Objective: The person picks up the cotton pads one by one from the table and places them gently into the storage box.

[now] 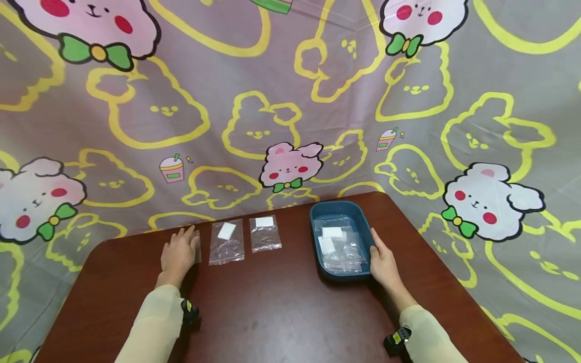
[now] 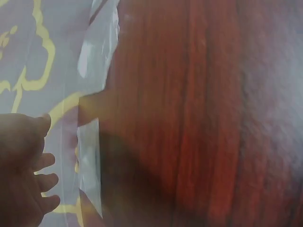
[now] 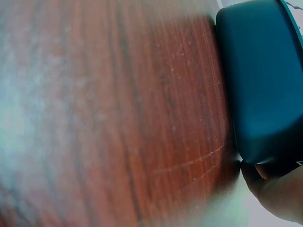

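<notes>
In the head view my left hand (image 1: 178, 254) rests palm down at the table's far left, its fingers loosely extended. It partly covers a small clear zip bag (image 1: 197, 247). To its right lie two more clear bags, a larger one (image 1: 227, 252) and a smaller one (image 1: 265, 239), each with a white rectangular piece. My right hand (image 1: 383, 262) touches the right side of a dark blue box (image 1: 316, 242), fingers extended along its outer wall and thumb beside the rim. Several clear bags with white pieces (image 1: 333, 232) lie inside the box.
Everything stands on a dark reddish-brown wooden table (image 1: 272, 312) with rounded far corners. A patterned cloth (image 1: 286, 116) with cartoon animals hangs behind the table and along its right side.
</notes>
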{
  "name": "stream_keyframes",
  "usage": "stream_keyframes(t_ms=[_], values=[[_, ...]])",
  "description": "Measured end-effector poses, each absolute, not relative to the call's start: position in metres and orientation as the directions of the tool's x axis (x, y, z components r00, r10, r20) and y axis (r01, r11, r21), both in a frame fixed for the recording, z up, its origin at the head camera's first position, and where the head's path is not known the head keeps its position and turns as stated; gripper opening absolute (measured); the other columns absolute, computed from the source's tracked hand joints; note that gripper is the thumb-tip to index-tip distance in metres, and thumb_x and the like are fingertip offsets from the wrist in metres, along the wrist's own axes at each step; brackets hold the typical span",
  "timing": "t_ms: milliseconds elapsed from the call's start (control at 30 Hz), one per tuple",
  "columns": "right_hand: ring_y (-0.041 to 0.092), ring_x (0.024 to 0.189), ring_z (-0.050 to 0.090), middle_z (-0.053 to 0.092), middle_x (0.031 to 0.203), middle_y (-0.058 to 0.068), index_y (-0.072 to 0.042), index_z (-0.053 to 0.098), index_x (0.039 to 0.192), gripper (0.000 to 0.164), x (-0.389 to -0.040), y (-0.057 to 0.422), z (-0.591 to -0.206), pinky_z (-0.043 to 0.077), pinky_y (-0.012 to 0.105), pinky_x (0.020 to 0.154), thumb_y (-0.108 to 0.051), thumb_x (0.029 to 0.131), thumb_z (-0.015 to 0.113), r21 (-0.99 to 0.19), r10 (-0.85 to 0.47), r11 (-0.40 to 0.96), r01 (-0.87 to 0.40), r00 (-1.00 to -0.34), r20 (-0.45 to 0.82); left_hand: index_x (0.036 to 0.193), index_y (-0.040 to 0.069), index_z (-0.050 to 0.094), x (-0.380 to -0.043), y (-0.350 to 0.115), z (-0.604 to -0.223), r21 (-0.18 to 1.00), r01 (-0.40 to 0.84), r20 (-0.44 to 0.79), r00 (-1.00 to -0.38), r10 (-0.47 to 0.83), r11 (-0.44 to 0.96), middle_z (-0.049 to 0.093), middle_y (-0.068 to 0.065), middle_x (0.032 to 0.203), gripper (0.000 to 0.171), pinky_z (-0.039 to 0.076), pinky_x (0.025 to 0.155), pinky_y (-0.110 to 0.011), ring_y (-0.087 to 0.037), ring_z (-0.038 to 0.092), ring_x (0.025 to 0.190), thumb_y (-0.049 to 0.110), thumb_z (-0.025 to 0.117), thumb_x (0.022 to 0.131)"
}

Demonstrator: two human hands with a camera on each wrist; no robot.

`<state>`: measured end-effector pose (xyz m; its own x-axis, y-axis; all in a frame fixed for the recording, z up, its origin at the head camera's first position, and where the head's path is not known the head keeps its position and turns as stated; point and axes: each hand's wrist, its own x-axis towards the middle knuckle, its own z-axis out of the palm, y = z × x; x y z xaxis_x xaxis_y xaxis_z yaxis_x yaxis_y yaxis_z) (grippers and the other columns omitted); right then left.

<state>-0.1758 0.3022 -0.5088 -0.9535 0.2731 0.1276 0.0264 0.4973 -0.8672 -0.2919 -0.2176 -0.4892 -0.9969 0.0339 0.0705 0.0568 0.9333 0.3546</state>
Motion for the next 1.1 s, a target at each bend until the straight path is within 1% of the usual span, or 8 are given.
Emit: stream_keyframes(t_ms=[267,533,633,833,1100], values=[[0.034,0.147,0.027,0.03,0.16,0.018,-0.011,0.029,0.159,0.054,-0.174,0.305,-0.509,0.022,0.054,0.119,-0.002,0.106,0.037,-0.866,0.284,0.499,0.025,-0.949,0.136,0.153,-0.001,0.036,-0.293,-0.22,-0.497,0.386,0.085,0.063,-0.996,0.066,0.918,0.027,-0.034,0.155,0.052,0.021,0.113,-0.068,-0.055,0.022,0.142,0.023,0.045,0.108],[0.034,0.149,0.024,0.028,0.162,0.016,-0.011,0.027,0.159,0.054,-0.175,0.302,-0.507,0.02,0.053,0.12,-0.002,0.106,0.036,-0.871,0.27,0.491,0.021,-0.954,0.129,0.154,-0.003,0.028,-0.296,-0.223,-0.504,0.403,0.073,0.007,-0.997,0.077,0.913,0.017,-0.034,0.159,0.059,0.014,0.115,-0.067,-0.054,0.011,0.146,0.029,0.045,0.108],[0.035,0.148,0.025,0.029,0.161,0.016,-0.011,0.028,0.159,0.054,-0.176,0.302,-0.507,0.02,0.053,0.12,-0.002,0.106,0.036,-0.87,0.273,0.493,0.02,-0.953,0.133,0.154,-0.005,0.027,-0.296,-0.225,-0.508,0.398,0.081,0.008,-0.996,0.084,0.914,0.016,-0.034,0.159,0.06,0.014,0.115,-0.068,-0.055,0.01,0.145,0.028,0.045,0.108],[0.034,0.148,0.026,0.029,0.161,0.017,-0.01,0.029,0.159,0.054,-0.176,0.301,-0.507,0.021,0.053,0.119,-0.002,0.106,0.036,-0.873,0.275,0.487,0.019,-0.952,0.132,0.153,-0.008,0.027,-0.294,-0.226,-0.518,0.377,0.096,0.018,-0.995,0.096,0.921,0.019,-0.036,0.157,0.062,0.017,0.113,-0.069,-0.057,0.01,0.144,0.027,0.047,0.107],[0.033,0.148,0.025,0.029,0.161,0.016,-0.011,0.029,0.159,0.054,-0.176,0.301,-0.509,0.02,0.052,0.12,-0.003,0.106,0.036,-0.872,0.271,0.49,0.018,-0.953,0.133,0.153,-0.009,0.026,-0.293,-0.227,-0.526,0.383,0.082,0.008,-0.996,0.086,0.92,0.019,-0.035,0.157,0.06,0.012,0.115,-0.068,-0.057,0.008,0.144,0.027,0.043,0.108]])
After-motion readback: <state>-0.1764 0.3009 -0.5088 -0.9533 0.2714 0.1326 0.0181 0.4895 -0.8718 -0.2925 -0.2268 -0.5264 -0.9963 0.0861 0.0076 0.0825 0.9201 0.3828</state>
